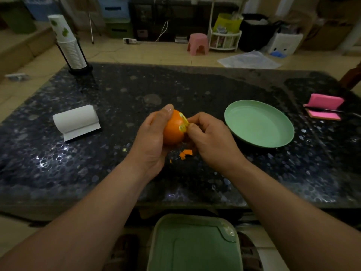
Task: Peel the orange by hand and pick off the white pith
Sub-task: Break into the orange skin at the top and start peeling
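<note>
My left hand [150,137] grips an orange [172,129] above the middle of the dark speckled table [195,87], thumb over its top. A patch at the orange's upper right is torn open and shows pale yellow pith. My right hand [211,137] has its fingers curled against that torn edge, pinching at the peel there. A few small orange peel scraps [185,153] lie on the table just under the hands.
A green plate [259,124] sits to the right of the hands. A roll of white paper [77,121] lies at left, a stack of paper cups [70,47] at the far left corner, pink sponges [324,108] at right. A green bin [195,245] stands below the near edge.
</note>
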Demonstrator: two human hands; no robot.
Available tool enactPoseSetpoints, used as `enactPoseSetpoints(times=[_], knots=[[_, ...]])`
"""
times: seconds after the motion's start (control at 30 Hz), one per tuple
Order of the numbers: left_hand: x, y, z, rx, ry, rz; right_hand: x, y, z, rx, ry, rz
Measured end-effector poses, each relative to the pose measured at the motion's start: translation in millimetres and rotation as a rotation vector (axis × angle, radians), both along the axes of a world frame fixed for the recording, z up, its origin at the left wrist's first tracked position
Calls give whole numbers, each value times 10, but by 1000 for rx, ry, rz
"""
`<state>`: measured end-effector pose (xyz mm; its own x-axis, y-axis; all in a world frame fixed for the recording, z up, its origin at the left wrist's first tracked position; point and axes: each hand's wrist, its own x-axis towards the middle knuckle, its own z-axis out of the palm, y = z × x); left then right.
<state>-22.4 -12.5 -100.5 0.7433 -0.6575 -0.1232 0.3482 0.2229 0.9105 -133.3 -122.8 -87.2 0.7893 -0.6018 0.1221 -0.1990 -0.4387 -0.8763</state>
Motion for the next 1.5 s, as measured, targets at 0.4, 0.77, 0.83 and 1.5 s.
enactPoseSetpoints(times=[0.4,0.77,0.83,1.5], knots=[[23,23,-53,200,-370,16,-18,-64,13,-47,242,126],[67,39,17,132,-35,-57,1,-97,5,-107,190,141],[109,63,36,136,14,-77,-14,-111,23,-43,184,176],[-65,40,98,296,-233,-6,-59,-55,9,-165,255,89]])
